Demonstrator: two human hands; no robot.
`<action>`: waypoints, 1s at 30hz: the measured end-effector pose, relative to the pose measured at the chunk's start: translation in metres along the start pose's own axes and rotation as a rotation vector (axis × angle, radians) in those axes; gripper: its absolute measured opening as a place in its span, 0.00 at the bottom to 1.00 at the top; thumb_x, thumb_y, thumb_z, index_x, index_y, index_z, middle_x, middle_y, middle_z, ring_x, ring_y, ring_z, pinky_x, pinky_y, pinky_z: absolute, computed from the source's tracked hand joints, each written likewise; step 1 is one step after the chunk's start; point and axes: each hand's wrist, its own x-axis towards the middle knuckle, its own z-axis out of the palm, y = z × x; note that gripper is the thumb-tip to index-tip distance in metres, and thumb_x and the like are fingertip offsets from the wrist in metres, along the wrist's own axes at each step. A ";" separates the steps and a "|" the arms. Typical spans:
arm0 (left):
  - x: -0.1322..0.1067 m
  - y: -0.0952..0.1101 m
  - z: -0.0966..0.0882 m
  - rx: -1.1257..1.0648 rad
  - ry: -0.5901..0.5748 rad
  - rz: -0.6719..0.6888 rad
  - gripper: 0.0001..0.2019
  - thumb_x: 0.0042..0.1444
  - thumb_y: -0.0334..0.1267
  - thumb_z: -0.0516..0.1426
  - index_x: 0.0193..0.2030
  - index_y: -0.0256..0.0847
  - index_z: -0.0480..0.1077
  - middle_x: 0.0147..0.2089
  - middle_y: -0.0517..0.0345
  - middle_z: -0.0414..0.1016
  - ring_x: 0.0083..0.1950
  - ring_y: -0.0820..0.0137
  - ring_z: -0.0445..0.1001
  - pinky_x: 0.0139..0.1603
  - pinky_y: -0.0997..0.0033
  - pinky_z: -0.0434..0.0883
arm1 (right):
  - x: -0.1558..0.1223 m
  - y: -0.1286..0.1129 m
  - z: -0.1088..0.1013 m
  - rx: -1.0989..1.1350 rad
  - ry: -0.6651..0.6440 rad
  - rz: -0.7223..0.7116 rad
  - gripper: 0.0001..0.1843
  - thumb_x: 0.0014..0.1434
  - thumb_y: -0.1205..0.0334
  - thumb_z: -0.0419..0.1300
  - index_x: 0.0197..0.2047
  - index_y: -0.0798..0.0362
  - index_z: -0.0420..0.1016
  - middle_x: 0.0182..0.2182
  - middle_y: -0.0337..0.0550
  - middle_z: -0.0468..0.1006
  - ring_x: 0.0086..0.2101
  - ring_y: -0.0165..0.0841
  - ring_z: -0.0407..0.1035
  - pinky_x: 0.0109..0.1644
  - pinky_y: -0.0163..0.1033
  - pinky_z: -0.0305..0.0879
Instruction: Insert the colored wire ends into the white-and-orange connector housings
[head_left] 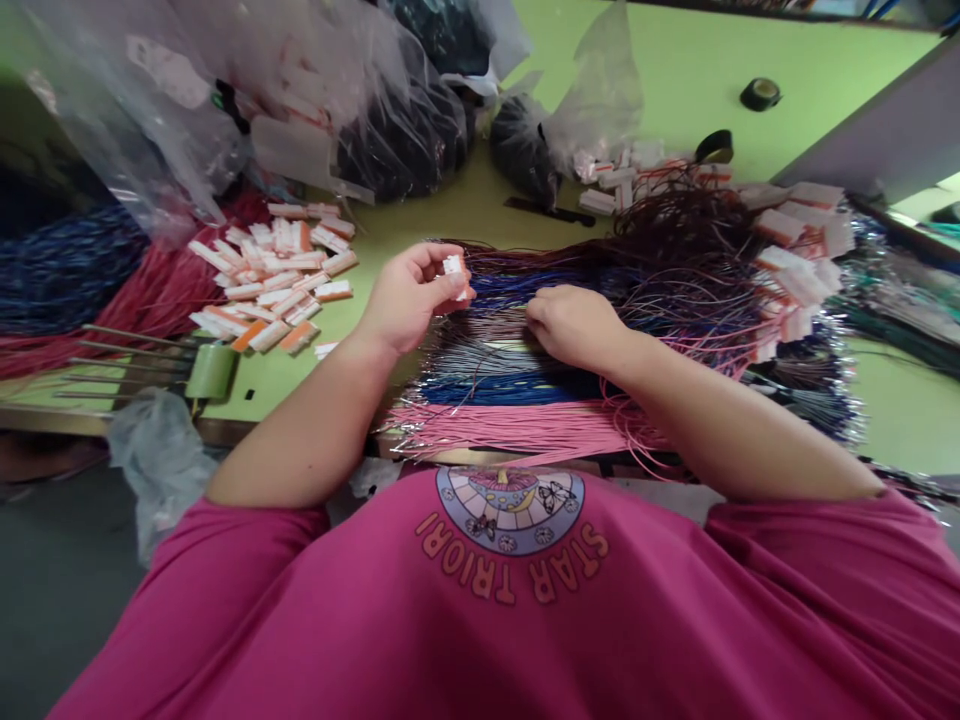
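Note:
My left hand (409, 300) is closed on a small white and orange connector (455, 272), held just above a spread of thin wires (517, 360). The wires lie in bands of purple, blue, grey and pink across the green table (675, 80) in front of me. My right hand (574, 325) rests on the wires to the right of the connector, its fingers curled down and pinched among the strands; what they grip is hidden.
A heap of white and orange connectors (274, 275) lies to the left. Wired connectors (795, 260) pile up at the right. Plastic bags of parts (390, 110) stand at the back. Red wire bundles (142, 300) and a metal rack (135, 365) are far left; tape rolls (760, 93) far back.

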 end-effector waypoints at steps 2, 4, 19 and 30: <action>0.000 0.002 0.001 -0.018 0.007 -0.008 0.15 0.54 0.25 0.64 0.47 0.40 0.74 0.38 0.59 0.79 0.34 0.75 0.80 0.36 0.73 0.80 | 0.001 0.001 0.000 0.019 0.001 0.019 0.17 0.72 0.64 0.51 0.49 0.57 0.81 0.48 0.55 0.82 0.49 0.45 0.76 0.46 0.44 0.63; -0.001 0.004 0.003 -0.034 0.013 -0.023 0.15 0.53 0.24 0.64 0.47 0.40 0.74 0.38 0.59 0.79 0.33 0.75 0.79 0.36 0.74 0.80 | 0.002 0.002 0.001 0.024 -0.021 0.013 0.18 0.72 0.63 0.50 0.50 0.57 0.81 0.48 0.55 0.82 0.48 0.45 0.76 0.45 0.44 0.63; -0.002 0.004 0.002 -0.029 -0.022 -0.027 0.14 0.53 0.24 0.63 0.46 0.40 0.74 0.37 0.59 0.79 0.34 0.73 0.79 0.39 0.69 0.82 | -0.004 0.009 -0.016 0.093 -0.067 0.141 0.21 0.70 0.59 0.49 0.52 0.52 0.84 0.46 0.51 0.87 0.43 0.43 0.78 0.42 0.42 0.59; -0.008 0.004 0.002 0.004 -0.102 -0.012 0.15 0.53 0.28 0.65 0.48 0.41 0.74 0.38 0.58 0.79 0.37 0.72 0.80 0.39 0.71 0.80 | -0.002 0.004 -0.022 0.242 -0.009 0.190 0.19 0.66 0.63 0.53 0.47 0.54 0.86 0.44 0.51 0.87 0.43 0.41 0.77 0.45 0.40 0.63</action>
